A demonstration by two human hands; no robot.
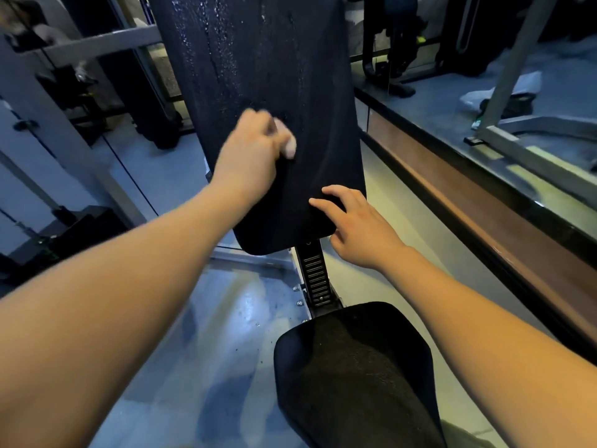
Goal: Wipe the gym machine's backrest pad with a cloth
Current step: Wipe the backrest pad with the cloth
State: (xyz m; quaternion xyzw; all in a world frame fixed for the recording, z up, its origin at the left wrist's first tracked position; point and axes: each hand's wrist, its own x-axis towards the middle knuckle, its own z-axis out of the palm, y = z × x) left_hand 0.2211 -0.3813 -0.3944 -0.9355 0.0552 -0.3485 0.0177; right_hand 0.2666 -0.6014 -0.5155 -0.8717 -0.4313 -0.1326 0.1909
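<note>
Two hands: both of mine reach forward on bare forearms to the black backrest pad (258,76).
Backrest pad: tall, upright, with rounded lower corners; matte black, finely grained covering. Its upper part is speckled with small pale droplets and streaks; the lower part looks smoother and darker.
Left hand (252,153): fingers curled into a loose fist pressed against the middle of the pad. It is blurred. A dark fold shows under my palm, but I cannot tell whether it is the cloth or only shadow on the pad.
Right hand (358,227): fingers spread and slack, holding nothing; the fingertips (315,202) rest on the pad's lower right corner.
Seat pad (352,376): just below me, black, rounded, with a coarser, towel-like surface.
Adjustment post (315,276): a black ribbed metal upright between seat and backrest, bolted to a pale frame.
Floor (206,334): smooth, glossy, blotched with bluish reflections.
Ledge (458,202): a long brown wooden band with a dark edge runs along my right, close to the machine.
Left surroundings: grey steel frame bars (97,40) and thin black cables (127,171) stand beside the pad.
Background right: more dark equipment and a grey angled frame beyond the ledge, too dim to name.
</note>
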